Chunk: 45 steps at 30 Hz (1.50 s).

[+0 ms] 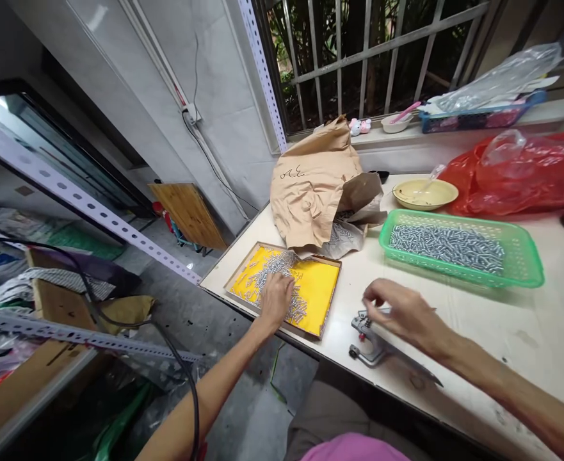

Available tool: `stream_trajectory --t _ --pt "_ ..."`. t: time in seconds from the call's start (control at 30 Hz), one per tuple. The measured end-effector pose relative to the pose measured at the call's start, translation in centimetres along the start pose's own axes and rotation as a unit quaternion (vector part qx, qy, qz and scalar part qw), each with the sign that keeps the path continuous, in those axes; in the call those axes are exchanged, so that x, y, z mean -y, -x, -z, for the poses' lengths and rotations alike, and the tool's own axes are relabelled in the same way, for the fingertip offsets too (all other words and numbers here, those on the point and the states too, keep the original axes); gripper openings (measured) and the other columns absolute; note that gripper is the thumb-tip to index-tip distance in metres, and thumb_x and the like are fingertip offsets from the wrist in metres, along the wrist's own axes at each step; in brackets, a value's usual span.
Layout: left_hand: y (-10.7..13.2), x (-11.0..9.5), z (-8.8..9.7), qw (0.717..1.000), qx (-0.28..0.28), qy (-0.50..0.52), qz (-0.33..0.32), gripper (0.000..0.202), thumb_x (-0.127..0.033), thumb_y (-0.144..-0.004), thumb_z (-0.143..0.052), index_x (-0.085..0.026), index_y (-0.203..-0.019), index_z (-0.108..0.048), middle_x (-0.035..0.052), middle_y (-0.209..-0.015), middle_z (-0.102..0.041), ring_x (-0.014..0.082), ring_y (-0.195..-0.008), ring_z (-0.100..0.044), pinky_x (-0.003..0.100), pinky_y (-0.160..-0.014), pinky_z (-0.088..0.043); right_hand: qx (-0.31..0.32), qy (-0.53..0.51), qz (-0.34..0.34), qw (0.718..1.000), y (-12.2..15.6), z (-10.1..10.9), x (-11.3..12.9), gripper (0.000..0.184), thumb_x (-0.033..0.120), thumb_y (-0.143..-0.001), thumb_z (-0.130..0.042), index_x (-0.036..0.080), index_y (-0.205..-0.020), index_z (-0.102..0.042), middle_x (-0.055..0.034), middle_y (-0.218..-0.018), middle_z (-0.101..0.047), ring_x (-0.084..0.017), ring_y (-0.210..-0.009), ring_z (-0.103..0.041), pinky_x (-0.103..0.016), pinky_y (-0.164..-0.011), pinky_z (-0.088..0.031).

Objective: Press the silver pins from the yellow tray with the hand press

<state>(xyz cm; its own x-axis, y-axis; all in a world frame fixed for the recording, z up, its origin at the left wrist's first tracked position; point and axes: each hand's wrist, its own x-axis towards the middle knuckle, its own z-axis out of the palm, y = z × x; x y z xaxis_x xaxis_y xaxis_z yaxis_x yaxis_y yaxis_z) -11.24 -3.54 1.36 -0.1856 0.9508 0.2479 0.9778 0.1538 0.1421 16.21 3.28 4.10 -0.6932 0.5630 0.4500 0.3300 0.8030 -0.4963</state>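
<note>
My left hand point(276, 299) rests in a shallow tray point(328, 301) lined with yellow, its fingers curled down into a pile of small silver metal pins point(276, 264). What the fingertips hold, if anything, is hidden. Over a small grey metal fixture point(370, 342) with a dark knob and a red part, my right hand point(404, 314) has thumb and fingers bent together in a pinch. Anything between those fingertips is too small to make out. Part of the fixture lies behind the hand.
A green basket point(526, 262) holds many similar metal pieces. Behind the tray lies a brown paper bag point(313, 186), with pins at its mouth. A yellow bowl point(424, 194) and red plastic bag point(522, 179) stand farther back. The table's front edge point(349, 374) is near my lap.
</note>
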Motion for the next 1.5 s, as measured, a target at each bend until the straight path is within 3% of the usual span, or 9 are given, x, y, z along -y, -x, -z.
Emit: stream_trajectory --t 0.17,0.3,0.4,0.57,0.73,0.93,1.03,1.17,1.5 --pt "-2.8 1.0 -2.0 0.993 0.079 -0.09 -0.004 0.029 -0.028 -0.091 -0.045 -0.015 -0.085 -0.07 0.0104 -0.09 -0.06 0.0241 -0.095 -0.049 0.033 -0.078 -0.041 -0.258 0.151 -0.064 0.952 -2.0 7.7 -4.1 0.009 0.028 -0.086 -0.051 0.021 -0.087 -0.057 -0.0029 -0.078 -0.063 -0.017 -0.068 -0.059 -0.031 -0.067 -0.048" --pt "-3.8 0.7 -2.8 0.986 0.105 -0.128 -0.002 0.032 -0.024 -0.09 -0.042 -0.012 -0.079 -0.07 0.0136 -0.09 -0.06 0.0265 -0.095 -0.049 0.034 -0.071 -0.04 -0.138 0.268 -0.113 0.947 -0.4 10.1 -9.6 0.026 0.033 -0.09 -0.045 0.015 -0.102 -0.06 -0.0113 -0.091 -0.062 -0.023 -0.08 -0.061 -0.036 -0.067 -0.048" --pt "-4.4 0.4 -2.8 0.983 0.121 -0.137 -0.016 0.031 -0.019 -0.088 -0.04 -0.011 -0.081 -0.069 0.0146 -0.092 -0.061 0.0272 -0.096 -0.05 0.034 -0.07 -0.04 -0.043 0.269 -0.127 0.954 3.0 7.8 -9.5 0.033 0.035 -0.093 -0.039 0.015 -0.111 -0.058 -0.0126 -0.1 -0.059 -0.024 -0.084 -0.06 -0.037 -0.07 -0.048" --pt "-4.7 -0.1 -2.2 0.991 0.082 -0.091 -0.043 0.028 -0.019 -0.087 -0.04 -0.012 -0.083 -0.067 0.0139 -0.092 -0.063 0.0266 -0.097 -0.053 0.034 -0.078 -0.041 0.098 0.081 -0.129 0.984 9.1 1.4 -3.0 0.028 0.033 -0.096 -0.035 0.021 -0.108 -0.057 -0.007 -0.099 -0.058 -0.017 -0.085 -0.059 -0.03 -0.073 -0.048" --pt "-2.5 -4.1 -0.4 0.983 0.103 0.152 0.028 0.017 -0.024 -0.08 -0.05 -0.016 -0.083 -0.065 0.0037 -0.076 -0.065 0.0158 -0.073 -0.059 0.027 -0.07 -0.044 0.119 0.078 -0.163 0.976 11.7 -2.4 -1.2 0.025 0.03 -0.096 -0.038 0.021 -0.108 -0.058 -0.0063 -0.092 -0.057 -0.018 -0.083 -0.056 -0.031 -0.07 -0.046" --pt "2.2 -10.0 -1.1 0.861 0.287 0.398 0.135 0.024 -0.036 -0.074 -0.058 -0.014 -0.078 -0.065 -0.0031 -0.058 -0.055 0.0075 -0.044 -0.044 0.019 -0.041 -0.036 0.118 0.119 -0.179 0.97 11.7 -2.5 -1.8 0.021 0.023 -0.095 -0.04 0.019 -0.098 -0.06 -0.0052 -0.086 -0.056 -0.018 -0.081 -0.053 -0.029 -0.067 -0.04" --pt "2.9 -10.8 -2.2 0.832 0.325 0.42 0.162 0.029 -0.042 -0.071 -0.062 -0.014 -0.076 -0.065 -0.0054 -0.052 -0.049 0.0059 -0.039 -0.039 0.019 -0.037 -0.031 0.127 0.135 -0.175 0.967 11.2 -2.1 -1.9 0.019 0.022 -0.094 -0.042 0.019 -0.093 -0.06 -0.0044 -0.083 -0.055 -0.017 -0.078 -0.05 -0.028 -0.065 -0.037" --pt "2.8 -11.0 -3.1 0.827 0.344 0.406 0.18 0.029 -0.042 -0.07 -0.063 -0.013 -0.075 -0.065 -0.007 -0.047 -0.045 0.0052 -0.035 -0.036 0.019 -0.035 -0.029 0.139 0.122 -0.176 0.967 10.9 -1.6 -2.0 0.02 0.021 -0.095 -0.042 0.018 -0.091 -0.061 -0.0046 -0.084 -0.054 -0.016 -0.077 -0.049 -0.027 -0.062 -0.034" --pt "2.2 -11.7 -3.0 0.879 0.367 0.28 0.117 0.027 -0.04 -0.077 -0.057 -0.014 -0.072 -0.065 -0.0069 -0.042 -0.046 0.007 -0.034 -0.042 0.019 -0.04 -0.031 0.142 0.138 -0.163 0.967 10.8 -1.6 -2.4 0.02 0.017 -0.093 -0.043 0.02 -0.1 -0.062 -0.004 -0.084 -0.055 -0.016 -0.076 -0.048 -0.028 -0.061 -0.029"
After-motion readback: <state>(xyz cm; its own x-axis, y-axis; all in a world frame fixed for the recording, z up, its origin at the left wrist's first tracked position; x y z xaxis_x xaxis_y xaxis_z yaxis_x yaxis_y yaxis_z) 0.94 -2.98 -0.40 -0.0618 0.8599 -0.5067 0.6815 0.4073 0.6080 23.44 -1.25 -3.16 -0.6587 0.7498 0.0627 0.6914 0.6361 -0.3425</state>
